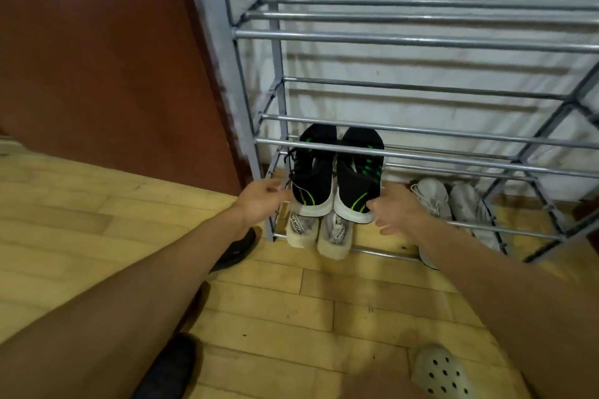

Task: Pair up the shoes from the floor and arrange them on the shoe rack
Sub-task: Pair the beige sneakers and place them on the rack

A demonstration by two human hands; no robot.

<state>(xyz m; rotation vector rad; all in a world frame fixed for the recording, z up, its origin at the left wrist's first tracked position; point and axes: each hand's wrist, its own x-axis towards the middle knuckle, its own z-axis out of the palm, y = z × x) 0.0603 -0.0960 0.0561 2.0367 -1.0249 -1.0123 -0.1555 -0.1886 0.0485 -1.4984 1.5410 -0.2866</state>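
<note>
A pair of black sneakers with green stripes and white soles [337,172] sits side by side on a lower tier of the grey metal shoe rack [421,42], heels toward me. Under them, a pair of white shoes [319,232] stands on the bottom tier. A pair of grey sneakers [450,201] rests on the bottom tier to the right. My left hand [259,201] hovers open just left of the black pair's heels. My right hand [395,214] is open just right of them. Neither hand holds anything.
A black slipper [236,253] lies on the wooden floor left of the rack, partly behind my left arm. A grey perforated clog [440,372] and a dark shoe [168,369] lie near the bottom edge. A brown door [97,58] stands on the left.
</note>
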